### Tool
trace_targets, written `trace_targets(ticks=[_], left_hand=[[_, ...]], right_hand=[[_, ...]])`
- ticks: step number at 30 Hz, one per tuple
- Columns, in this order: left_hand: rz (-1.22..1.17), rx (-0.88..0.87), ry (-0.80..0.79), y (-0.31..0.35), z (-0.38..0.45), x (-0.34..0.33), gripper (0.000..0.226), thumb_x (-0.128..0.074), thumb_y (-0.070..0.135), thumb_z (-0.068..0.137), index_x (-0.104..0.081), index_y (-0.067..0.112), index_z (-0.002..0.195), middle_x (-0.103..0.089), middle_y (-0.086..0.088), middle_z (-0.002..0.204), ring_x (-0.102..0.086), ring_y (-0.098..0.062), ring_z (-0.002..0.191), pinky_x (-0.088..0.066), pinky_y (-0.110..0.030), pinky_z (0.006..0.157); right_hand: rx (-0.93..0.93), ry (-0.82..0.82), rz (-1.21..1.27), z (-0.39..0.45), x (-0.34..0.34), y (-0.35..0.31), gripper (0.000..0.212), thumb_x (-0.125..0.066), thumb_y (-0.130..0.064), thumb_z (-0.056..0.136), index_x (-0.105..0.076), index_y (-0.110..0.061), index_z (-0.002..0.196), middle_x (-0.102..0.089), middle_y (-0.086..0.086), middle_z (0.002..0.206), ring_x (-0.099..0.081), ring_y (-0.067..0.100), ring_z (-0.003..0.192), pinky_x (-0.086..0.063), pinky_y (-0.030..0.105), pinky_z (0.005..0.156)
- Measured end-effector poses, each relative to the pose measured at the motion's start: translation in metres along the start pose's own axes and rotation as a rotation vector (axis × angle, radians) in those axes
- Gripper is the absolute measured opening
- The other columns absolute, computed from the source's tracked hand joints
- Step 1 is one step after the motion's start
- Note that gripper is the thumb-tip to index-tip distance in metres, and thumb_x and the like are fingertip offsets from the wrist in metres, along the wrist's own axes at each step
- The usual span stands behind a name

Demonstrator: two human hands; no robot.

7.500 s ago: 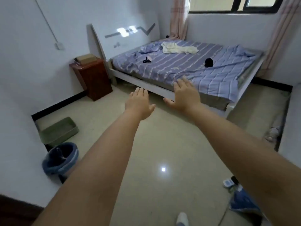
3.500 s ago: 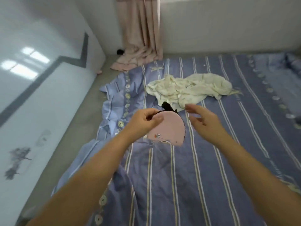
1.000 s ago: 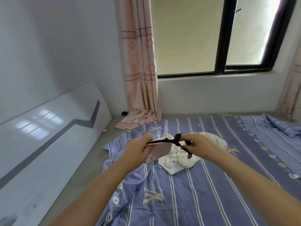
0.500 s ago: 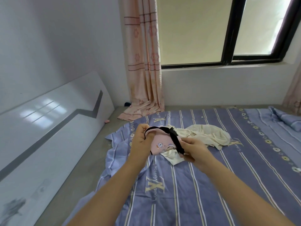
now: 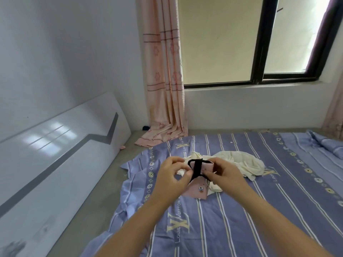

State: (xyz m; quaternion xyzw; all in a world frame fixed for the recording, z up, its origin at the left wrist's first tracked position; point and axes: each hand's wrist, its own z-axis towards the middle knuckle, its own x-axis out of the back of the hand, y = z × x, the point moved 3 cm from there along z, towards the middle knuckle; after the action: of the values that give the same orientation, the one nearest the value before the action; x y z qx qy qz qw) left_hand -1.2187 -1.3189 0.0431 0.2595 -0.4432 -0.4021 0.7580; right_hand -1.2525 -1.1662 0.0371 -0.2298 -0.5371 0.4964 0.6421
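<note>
Both are gripping: left hand (image 5: 171, 178) pinching the black strap (image 5: 196, 168), right hand (image 5: 227, 175) holding the pink mask (image 5: 195, 190); keeping the strap untwisted seems advisable.

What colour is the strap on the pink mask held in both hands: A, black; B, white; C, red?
A: the strap that crosses the mask, held between the left hand and the right hand, is plainly black.

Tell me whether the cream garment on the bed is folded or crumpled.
Crumpled: the cream garment lies in a loose, wrinkled heap on the striped sheet, with no neat folds.
</note>
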Motion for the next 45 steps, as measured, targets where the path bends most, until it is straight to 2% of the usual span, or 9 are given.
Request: trace_targets(ticks=[9,15,17,20,24,28,32,38,45], left_hand=[[0.222,0.036,-0.071,0.021,0.024,-0.014,0.018,-0.060,0.008,0.080,-0.061,0.004,0.063,-0.054,-0.004,0.081,-0.050,-0.020,0.084,-0.026,-0.018,0.063],[-0.444,0.633,0.060,0.003,0.029,-0.015,0.035,-0.040,-0.005,0.084,-0.038,0.008,0.052,-0.040,-0.007,0.047,-0.043,-0.022,0.045,-0.041,-0.022,0.040],[-0.467,0.734,-0.136,-0.003,0.019,-0.020,0.034,-0.041,-0.005,0.084,-0.044,0.008,0.052,-0.050,0.000,0.033,-0.045,-0.009,0.033,-0.037,-0.014,0.034],[-0.234,0.656,-0.362,-0.009,0.009,-0.023,0.030,-0.048,0.002,0.084,-0.051,0.014,0.056,-0.055,0.004,0.046,-0.046,-0.003,0.039,-0.035,-0.013,0.040],[-0.227,0.380,-0.152,-0.005,0.013,-0.002,0.022,-0.054,0.003,0.084,-0.061,0.021,0.072,-0.059,0.007,0.070,-0.054,-0.004,0.064,-0.043,-0.015,0.058],[-0.028,0.211,-0.339,0.004,0.007,0.014,0.012,-0.062,0.014,0.083,-0.069,0.019,0.074,-0.058,0.015,0.055,-0.053,0.007,0.049,-0.040,-0.008,0.052],[-0.123,0.330,-0.162,-0.005,-0.006,0.040,0.017,-0.057,0.008,0.086,-0.064,0.009,0.071,-0.051,0.003,0.053,-0.044,0.005,0.036,-0.033,-0.005,0.040],[-0.341,0.791,0.186,-0.050,-0.080,0.086,0.035,-0.053,0.003,0.087,-0.053,0.014,0.054,-0.046,0.011,0.026,-0.038,0.002,0.024,-0.031,-0.008,0.030],[-0.251,1.171,0.710,-0.075,-0.293,0.146,0.023,-0.054,0.003,0.087,-0.057,0.015,0.068,-0.057,-0.008,0.063,-0.052,-0.006,0.045,-0.044,-0.011,0.041]], right_hand=[[0.086,-0.089,-0.148,0.007,0.009,-0.012,0.015,-0.058,-0.002,0.081,-0.063,-0.008,0.094,-0.056,-0.010,0.067,-0.053,0.006,0.062,-0.041,0.011,0.057],[0.016,0.014,0.076,0.000,0.023,0.003,0.032,-0.047,0.002,0.088,-0.049,-0.027,0.076,-0.050,-0.005,0.066,-0.044,0.006,0.058,-0.036,0.005,0.050],[0.002,0.005,0.126,-0.003,0.023,0.004,0.035,-0.046,0.001,0.089,-0.049,-0.031,0.076,-0.053,-0.003,0.070,-0.049,0.010,0.064,-0.039,0.008,0.057],[-0.012,-0.010,0.103,-0.004,0.022,0.002,0.033,-0.049,-0.004,0.089,-0.050,-0.034,0.076,-0.059,0.001,0.080,-0.054,0.018,0.078,-0.046,0.026,0.070],[-0.018,-0.091,0.098,-0.004,0.018,-0.003,0.022,-0.053,-0.005,0.087,-0.059,-0.025,0.079,-0.060,0.000,0.077,-0.056,0.016,0.075,-0.047,0.018,0.064],[-0.008,-0.176,0.139,-0.001,0.001,-0.014,0.021,-0.057,-0.003,0.084,-0.057,-0.024,0.083,-0.060,0.004,0.079,-0.058,0.015,0.071,-0.049,0.029,0.067],[-0.024,-0.183,0.249,-0.004,-0.017,-0.024,0.029,-0.054,0.003,0.085,-0.051,-0.026,0.081,-0.059,-0.013,0.050,-0.051,-0.004,0.046,-0.042,0.007,0.048],[0.003,-0.367,0.266,-0.025,-0.089,-0.039,0.034,-0.058,0.003,0.082,-0.056,-0.026,0.066,-0.056,-0.012,0.057,-0.051,0.000,0.050,-0.041,0.012,0.050],[0.190,-1.014,0.063,-0.125,-0.264,-0.064,0.012,-0.059,-0.003,0.083,-0.065,-0.013,0.086,-0.064,0.008,0.087,-0.061,0.014,0.080,-0.047,0.028,0.077]])
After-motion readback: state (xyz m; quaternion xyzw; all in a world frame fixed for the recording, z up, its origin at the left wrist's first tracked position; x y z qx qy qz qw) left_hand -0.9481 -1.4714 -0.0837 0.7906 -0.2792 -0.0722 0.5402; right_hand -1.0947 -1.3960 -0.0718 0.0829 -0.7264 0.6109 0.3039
